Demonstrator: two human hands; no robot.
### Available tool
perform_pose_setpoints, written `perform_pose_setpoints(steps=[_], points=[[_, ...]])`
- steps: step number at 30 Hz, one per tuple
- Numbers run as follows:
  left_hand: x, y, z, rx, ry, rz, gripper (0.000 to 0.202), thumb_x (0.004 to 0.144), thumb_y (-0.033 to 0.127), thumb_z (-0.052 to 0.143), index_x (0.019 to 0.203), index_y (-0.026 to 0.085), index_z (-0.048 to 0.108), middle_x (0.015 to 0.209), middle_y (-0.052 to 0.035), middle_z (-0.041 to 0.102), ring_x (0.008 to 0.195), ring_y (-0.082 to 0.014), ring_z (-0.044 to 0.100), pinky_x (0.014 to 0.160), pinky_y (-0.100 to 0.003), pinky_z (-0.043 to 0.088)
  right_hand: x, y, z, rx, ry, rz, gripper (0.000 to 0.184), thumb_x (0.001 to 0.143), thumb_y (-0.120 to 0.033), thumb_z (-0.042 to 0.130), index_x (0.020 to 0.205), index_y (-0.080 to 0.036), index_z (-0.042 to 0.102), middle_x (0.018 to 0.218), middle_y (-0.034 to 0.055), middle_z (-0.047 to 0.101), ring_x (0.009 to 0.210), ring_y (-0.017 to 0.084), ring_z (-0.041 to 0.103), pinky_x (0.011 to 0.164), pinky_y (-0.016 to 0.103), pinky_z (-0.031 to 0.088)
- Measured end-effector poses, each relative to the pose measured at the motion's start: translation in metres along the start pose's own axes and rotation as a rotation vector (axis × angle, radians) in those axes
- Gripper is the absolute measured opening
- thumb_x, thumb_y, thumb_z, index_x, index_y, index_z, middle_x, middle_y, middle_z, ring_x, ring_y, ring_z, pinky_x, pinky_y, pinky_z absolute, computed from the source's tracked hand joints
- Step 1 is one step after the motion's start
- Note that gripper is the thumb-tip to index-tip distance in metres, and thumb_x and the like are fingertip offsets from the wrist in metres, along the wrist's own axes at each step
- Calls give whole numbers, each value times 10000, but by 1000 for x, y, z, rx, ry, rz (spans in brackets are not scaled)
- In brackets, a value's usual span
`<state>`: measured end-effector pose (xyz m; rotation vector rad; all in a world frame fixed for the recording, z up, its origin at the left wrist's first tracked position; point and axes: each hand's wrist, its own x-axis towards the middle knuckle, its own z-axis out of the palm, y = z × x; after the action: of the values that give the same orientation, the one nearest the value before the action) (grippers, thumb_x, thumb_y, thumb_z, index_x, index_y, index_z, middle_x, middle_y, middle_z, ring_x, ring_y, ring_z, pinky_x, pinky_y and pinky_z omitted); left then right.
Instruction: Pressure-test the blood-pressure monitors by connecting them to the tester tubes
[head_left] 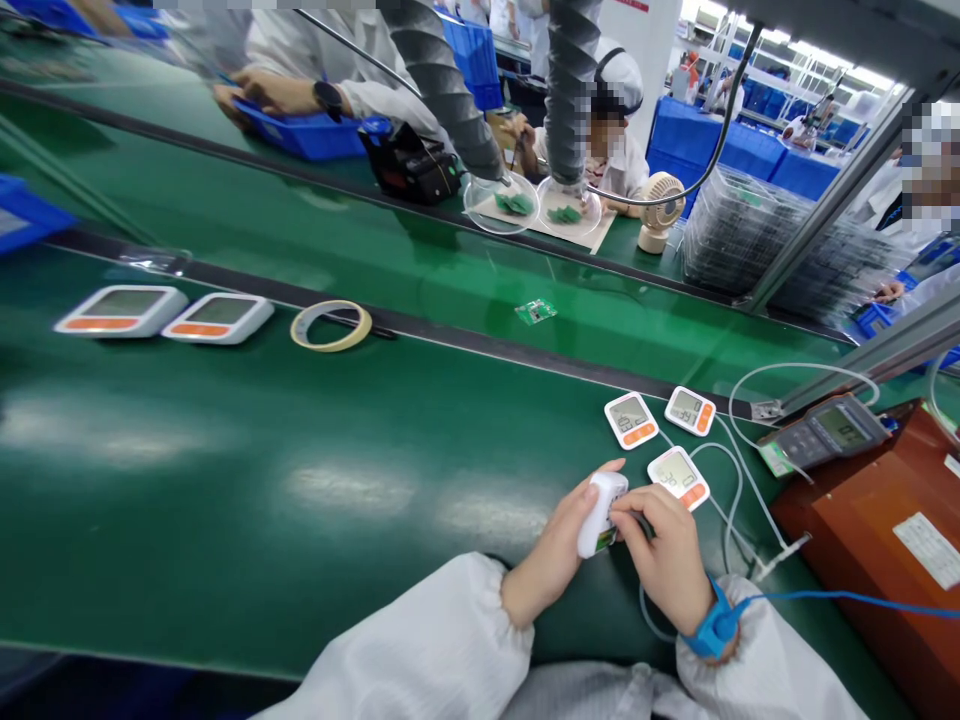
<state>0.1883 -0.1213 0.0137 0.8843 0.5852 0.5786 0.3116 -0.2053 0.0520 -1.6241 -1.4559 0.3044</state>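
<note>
My left hand (551, 550) is closed around a small white device (598, 520), tilted on its edge with a bit of green showing at its lower end. My right hand (664, 545) pinches at the near side of that device; whatever lies between its fingertips is too small to make out. A blue wrist strap (712, 622) with a blue cord is on my right wrist. Close by lie a white monitor with orange buttons (679, 477), a second such monitor (631, 420) and a third (690, 411), all with lit digits. Grey tubing (720, 450) runs among them.
A handheld meter (829, 435) rests by a brown box (885, 520) at the right. Larger white monitors (124, 311) and a tape roll (331, 326) lie at the left. A green circuit board (535, 311) sits beyond the dark rail. Co-workers sit across the bench, under extraction hoses (442, 80).
</note>
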Motion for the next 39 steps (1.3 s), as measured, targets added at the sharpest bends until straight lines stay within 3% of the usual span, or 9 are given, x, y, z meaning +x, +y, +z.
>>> perform_pose_setpoints(steps=[4,9,15,27,34,39], points=[[0,2,-2,87,-36,32,662,870,603,590,1363,162,572,1199,-104,658,1115,-279,561,983,-343,409,0,-1,-2,30,-34,-17,108,943,-181,596,904,-221,689,874,28,703,823,173,643,734,300,522],[3,0,-4,-41,-16,10,719,874,599,583,1431,152,493,1140,-117,675,1035,-269,601,913,-342,452,0,-4,-3,25,-19,-45,150,958,-185,573,1014,-224,706,949,48,720,895,186,658,794,312,530],[2,2,-2,-8,-36,19,701,868,580,609,1419,159,509,1161,-110,672,1064,-267,600,950,-339,441,1,-5,-2,-61,13,23,135,943,-211,569,832,-207,645,764,8,663,718,162,608,673,295,474],[-1,4,-1,178,7,100,669,879,626,564,1367,168,577,1220,-96,666,1138,-282,571,1024,-335,396,6,-6,-1,-79,-60,-26,154,956,-190,524,836,-209,618,797,30,660,761,183,602,688,317,469],[3,2,-3,24,21,66,689,857,593,612,1394,167,543,1153,-91,676,1045,-256,595,909,-311,457,11,-5,-5,-14,-50,-14,113,916,-165,556,853,-212,637,782,13,668,744,165,616,696,290,486],[1,3,1,43,46,75,713,888,647,516,1406,156,532,1091,-96,683,993,-260,600,913,-345,458,12,-5,-4,-26,-60,14,138,903,-149,546,804,-207,622,761,10,656,715,162,601,671,288,455]])
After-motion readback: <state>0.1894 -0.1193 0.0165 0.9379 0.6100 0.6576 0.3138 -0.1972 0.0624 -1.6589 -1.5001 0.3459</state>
